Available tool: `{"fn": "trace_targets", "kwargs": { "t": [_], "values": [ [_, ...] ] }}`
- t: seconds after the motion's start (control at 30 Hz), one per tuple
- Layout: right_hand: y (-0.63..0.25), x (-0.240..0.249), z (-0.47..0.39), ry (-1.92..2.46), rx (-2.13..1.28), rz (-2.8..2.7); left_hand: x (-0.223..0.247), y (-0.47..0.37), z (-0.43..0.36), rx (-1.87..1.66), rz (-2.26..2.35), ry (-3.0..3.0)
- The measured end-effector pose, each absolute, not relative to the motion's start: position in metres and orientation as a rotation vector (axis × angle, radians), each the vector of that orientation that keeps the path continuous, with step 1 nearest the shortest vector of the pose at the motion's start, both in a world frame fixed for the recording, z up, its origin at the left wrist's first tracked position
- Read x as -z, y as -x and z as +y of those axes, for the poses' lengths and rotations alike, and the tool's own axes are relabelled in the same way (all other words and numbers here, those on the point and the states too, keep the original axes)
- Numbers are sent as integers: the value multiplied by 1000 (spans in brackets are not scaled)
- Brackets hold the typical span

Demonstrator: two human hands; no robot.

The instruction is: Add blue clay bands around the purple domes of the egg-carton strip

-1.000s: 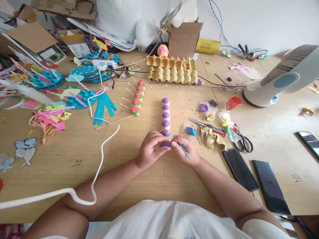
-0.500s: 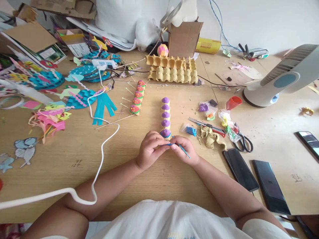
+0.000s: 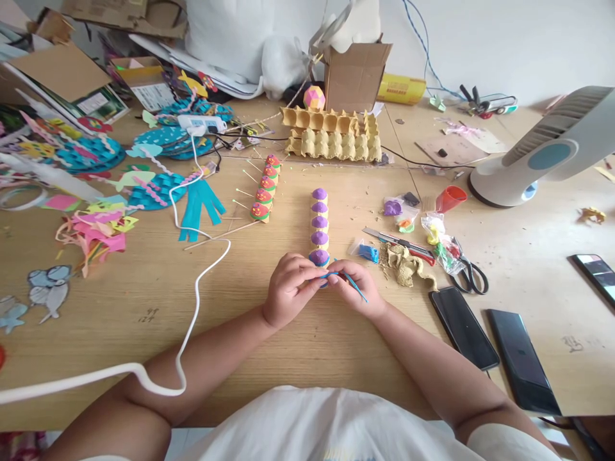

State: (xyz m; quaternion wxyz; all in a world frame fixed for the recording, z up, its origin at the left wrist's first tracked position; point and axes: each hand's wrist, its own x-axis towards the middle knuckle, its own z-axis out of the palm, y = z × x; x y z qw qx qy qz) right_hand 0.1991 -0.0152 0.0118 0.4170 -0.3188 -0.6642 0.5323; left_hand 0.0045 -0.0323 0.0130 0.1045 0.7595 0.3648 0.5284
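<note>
Right in front of me, my left hand (image 3: 294, 282) is closed, its thumb and fingers pinching a small strip of blue clay (image 3: 330, 274). My right hand (image 3: 356, 285) meets it at the fingertips and grips a thin blue stick (image 3: 357, 290), which slants out toward its palm side. Just beyond both hands lies an egg-carton strip (image 3: 319, 238), its bumps capped in purple clay. The nearest bump shows a blue band around its lower part and is partly hidden behind the fingers.
A finished-looking red and green caterpillar (image 3: 266, 189) with pins lies left of the strip. To the right are a blue clay packet (image 3: 368, 251), a box cutter (image 3: 398, 244), carton scraps (image 3: 406, 264), scissors (image 3: 468, 272) and phones (image 3: 464, 326). A white cable (image 3: 196, 288) runs at left.
The blue clay at my fingertips has shifted slightly up and to the right, and the blue stick has tilted a little. Both hands stay nearly in place.
</note>
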Motion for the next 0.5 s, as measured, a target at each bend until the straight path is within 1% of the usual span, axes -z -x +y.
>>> {"fn": "trace_targets", "kwargs": {
  "t": [0.37, 0.5],
  "values": [
    [-197, -19, -16, 788, -1326, -1690, -12, -4, -32, -1559, 1043, -2232],
    [-198, -19, -17, 799, -1264, -1720, -12, -5, -32, -1535, 1052, -2209]
  ]
}}
